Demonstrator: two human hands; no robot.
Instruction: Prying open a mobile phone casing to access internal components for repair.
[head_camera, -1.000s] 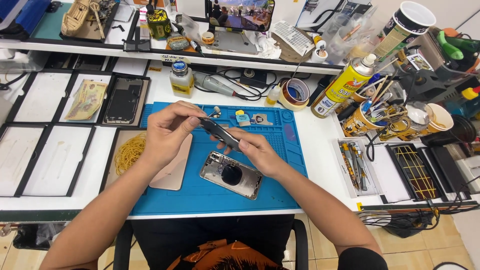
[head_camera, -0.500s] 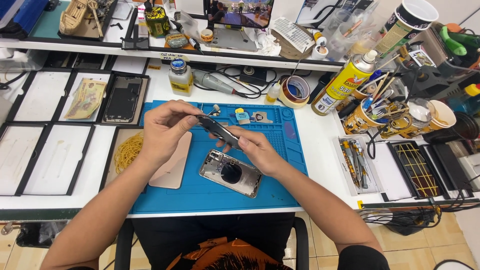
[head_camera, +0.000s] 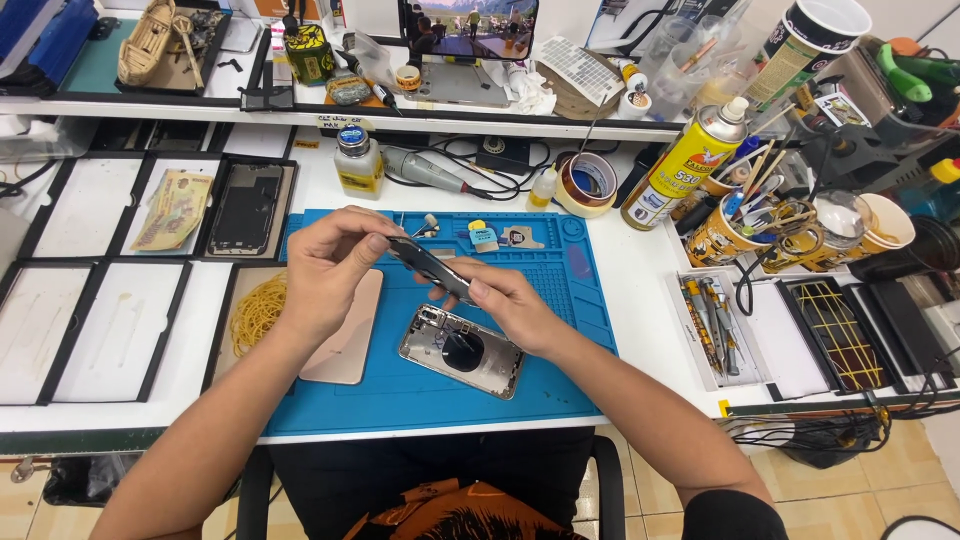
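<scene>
My left hand (head_camera: 325, 270) and my right hand (head_camera: 510, 305) both pinch a thin dark phone part (head_camera: 428, 266), held tilted above the blue work mat (head_camera: 560, 300). The left fingers grip its upper left end, the right fingers its lower right end. Just below it an opened silver phone housing (head_camera: 462, 351) lies flat on the mat with its inside facing up. A pale pink phone back panel (head_camera: 350, 335) lies under my left wrist at the mat's left edge.
Black trays (head_camera: 90, 320) fill the left of the desk; one holds a dark phone frame (head_camera: 243, 208), another yellow rubber bands (head_camera: 258, 308). A small bottle (head_camera: 358, 160), tape roll (head_camera: 586, 183), spray can (head_camera: 690, 160), tool cups (head_camera: 730, 230) and a tool tray (head_camera: 712, 325) stand behind and right.
Both hands keep hold of the dark part; they have shifted only slightly over the mat. The housing has not moved.
</scene>
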